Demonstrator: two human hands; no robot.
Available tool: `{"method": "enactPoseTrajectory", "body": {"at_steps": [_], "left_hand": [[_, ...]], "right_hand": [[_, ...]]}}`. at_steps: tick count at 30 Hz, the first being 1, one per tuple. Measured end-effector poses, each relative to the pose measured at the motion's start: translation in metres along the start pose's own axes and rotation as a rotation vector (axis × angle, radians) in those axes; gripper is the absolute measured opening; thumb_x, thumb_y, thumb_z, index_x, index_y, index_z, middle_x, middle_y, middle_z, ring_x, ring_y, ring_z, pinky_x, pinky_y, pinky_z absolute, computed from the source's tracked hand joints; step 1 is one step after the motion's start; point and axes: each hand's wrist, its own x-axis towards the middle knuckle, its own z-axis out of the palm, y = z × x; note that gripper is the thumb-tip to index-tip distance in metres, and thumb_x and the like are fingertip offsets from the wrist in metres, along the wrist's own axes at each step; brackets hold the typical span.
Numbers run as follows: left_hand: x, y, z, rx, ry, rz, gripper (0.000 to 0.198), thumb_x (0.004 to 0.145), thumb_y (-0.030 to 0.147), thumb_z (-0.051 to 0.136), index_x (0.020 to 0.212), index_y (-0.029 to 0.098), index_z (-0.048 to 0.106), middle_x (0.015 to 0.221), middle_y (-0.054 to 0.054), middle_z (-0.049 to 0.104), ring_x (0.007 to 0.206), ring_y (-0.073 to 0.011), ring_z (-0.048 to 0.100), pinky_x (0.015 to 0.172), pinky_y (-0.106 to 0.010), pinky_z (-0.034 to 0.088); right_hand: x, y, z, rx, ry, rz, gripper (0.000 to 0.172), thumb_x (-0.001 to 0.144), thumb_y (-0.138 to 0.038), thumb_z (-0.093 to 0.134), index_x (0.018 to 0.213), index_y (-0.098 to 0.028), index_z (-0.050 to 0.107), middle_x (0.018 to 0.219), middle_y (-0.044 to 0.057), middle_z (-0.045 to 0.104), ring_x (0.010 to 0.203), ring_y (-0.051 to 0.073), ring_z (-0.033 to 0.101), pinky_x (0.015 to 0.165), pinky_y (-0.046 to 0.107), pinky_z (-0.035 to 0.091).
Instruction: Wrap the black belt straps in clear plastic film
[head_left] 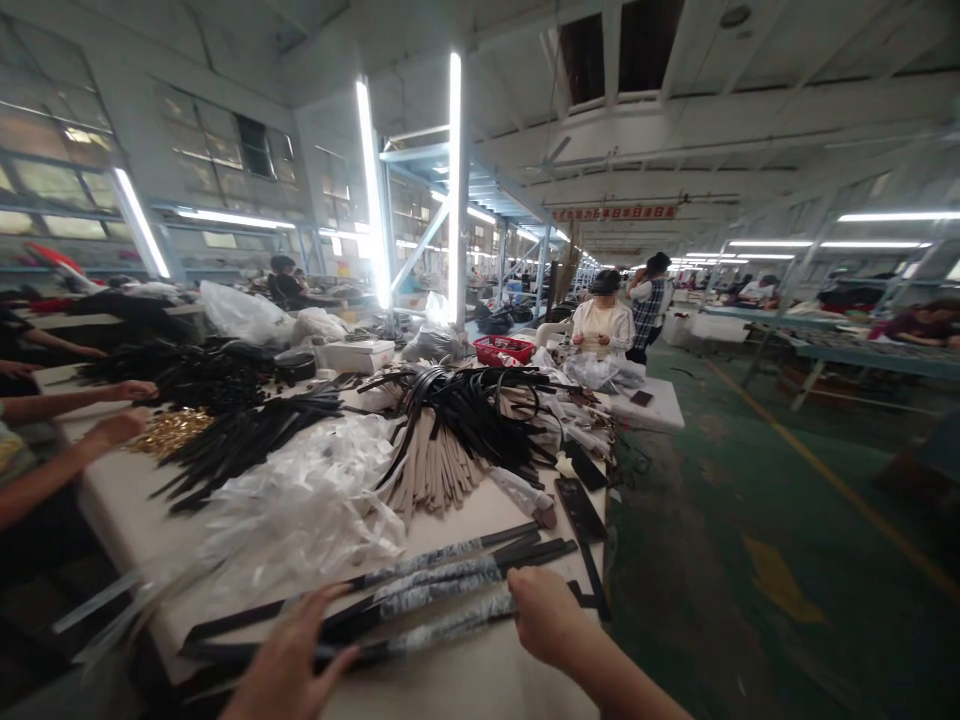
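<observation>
Several long black straps [345,632], wrapped around their middles in clear plastic film [442,580], lie side by side across the near part of the table. Over their left part my left hand [289,660] is open, thumb and fingers apart. My right hand [551,618] is closed at the right end of the nearest film wrapping, fingers pinched on the plastic film. Whether it also grips a strap underneath is hidden. Just beyond the straps lies a crumpled heap of clear plastic bags [315,500].
A big pile of black and beige straps [442,450] covers the table's middle. A black phone-like slab [580,510] lies near the right edge. At left, a co-worker's hands [120,425] are beside gold-coloured pieces [176,432]. A red basket [502,350] stands farther back.
</observation>
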Motion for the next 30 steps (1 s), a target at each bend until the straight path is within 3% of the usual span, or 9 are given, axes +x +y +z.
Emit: {"method": "enactPoseTrajectory", "body": {"at_steps": [2, 4, 6, 8, 14, 19, 24, 27, 30], "left_hand": [[0.015, 0.070, 0.050, -0.042, -0.140, 0.191, 0.064, 0.074, 0.032, 0.067, 0.136, 0.028, 0.052, 0.138, -0.008, 0.059, 0.128, -0.0311, 0.053, 0.109, -0.044, 0.043], [0.026, 0.131, 0.089, -0.051, -0.268, 0.286, 0.050, 0.082, 0.023, 0.059, 0.131, 0.025, 0.056, 0.131, -0.010, 0.064, 0.122, -0.0301, 0.058, 0.109, -0.046, 0.042], [0.035, 0.167, 0.108, -0.039, -0.420, 0.315, 0.032, 0.088, 0.013, 0.046, 0.114, 0.022, 0.063, 0.110, -0.009, 0.072, 0.102, -0.0265, 0.067, 0.095, -0.042, 0.051], [0.044, 0.174, 0.108, 0.003, -0.515, 0.315, 0.030, 0.090, 0.008, 0.039, 0.105, 0.019, 0.062, 0.096, -0.009, 0.072, 0.089, -0.0250, 0.069, 0.082, -0.037, 0.053], [0.070, 0.140, 0.068, 0.165, -0.549, 0.336, 0.024, 0.092, 0.009, 0.039, 0.106, 0.020, 0.056, 0.097, -0.010, 0.068, 0.090, -0.0247, 0.067, 0.080, -0.035, 0.051], [0.086, 0.115, 0.051, 0.162, -0.533, 0.268, 0.024, 0.096, 0.022, 0.042, 0.116, 0.022, 0.056, 0.112, -0.011, 0.066, 0.108, -0.0264, 0.063, 0.096, -0.041, 0.045], [0.052, 0.040, 0.051, 0.110, -0.612, 0.092, 0.126, 0.056, 0.055, 0.084, 0.156, 0.022, 0.016, 0.163, -0.018, 0.016, 0.150, -0.0385, 0.010, 0.119, -0.053, 0.014], [0.027, -0.015, 0.047, 0.103, -0.660, -0.005, 0.113, 0.067, 0.053, 0.075, 0.157, 0.021, 0.016, 0.165, -0.015, 0.014, 0.151, -0.0349, 0.009, 0.121, -0.051, 0.011], [0.018, -0.049, 0.036, 0.096, -0.602, -0.006, 0.090, 0.078, 0.044, 0.065, 0.155, 0.023, 0.023, 0.162, -0.012, 0.026, 0.149, -0.0313, 0.021, 0.121, -0.047, 0.016]], "right_hand": [[0.000, -0.015, 0.001, 0.044, 0.033, 0.003, 0.043, 0.070, -0.006, 0.060, 0.112, -0.016, 0.061, 0.107, 0.014, 0.067, 0.090, 0.027, 0.069, 0.076, 0.032, 0.049], [0.001, -0.024, -0.001, 0.060, 0.063, 0.022, 0.068, 0.068, -0.004, 0.061, 0.134, -0.017, 0.050, 0.123, 0.017, 0.061, 0.090, 0.026, 0.070, 0.075, 0.031, 0.050], [-0.001, -0.020, -0.006, 0.035, 0.075, 0.050, 0.084, 0.069, -0.003, 0.059, 0.148, -0.019, 0.036, 0.135, 0.020, 0.053, 0.091, 0.026, 0.070, 0.075, 0.032, 0.050], [-0.005, -0.006, -0.014, 0.004, 0.065, 0.076, 0.086, 0.071, -0.002, 0.056, 0.152, -0.020, 0.031, 0.139, 0.022, 0.048, 0.093, 0.027, 0.070, 0.075, 0.032, 0.049], [-0.005, 0.049, -0.033, -0.005, 0.080, 0.028, 0.069, 0.081, -0.012, 0.054, 0.147, -0.018, 0.037, 0.131, 0.019, 0.052, 0.093, 0.029, 0.068, 0.079, 0.035, 0.048], [0.024, 0.064, -0.038, 0.065, 0.094, -0.032, 0.065, 0.088, -0.032, 0.056, 0.149, -0.020, 0.036, 0.134, 0.018, 0.052, 0.110, 0.032, 0.061, 0.095, 0.041, 0.043], [0.047, 0.070, 0.004, 0.126, -0.182, -0.282, 0.130, 0.059, -0.060, 0.081, 0.159, -0.020, 0.010, 0.164, 0.018, 0.011, 0.150, 0.039, 0.008, 0.119, 0.050, 0.006], [0.057, 0.071, 0.024, 0.149, -0.238, -0.308, 0.130, 0.061, -0.056, 0.079, 0.160, -0.018, 0.004, 0.166, 0.016, 0.006, 0.151, 0.037, 0.001, 0.119, 0.050, 0.000], [0.067, 0.073, 0.022, 0.146, -0.188, -0.327, 0.107, 0.070, -0.046, 0.072, 0.157, -0.013, 0.020, 0.160, 0.020, 0.025, 0.148, 0.034, 0.018, 0.119, 0.044, 0.011]]}}
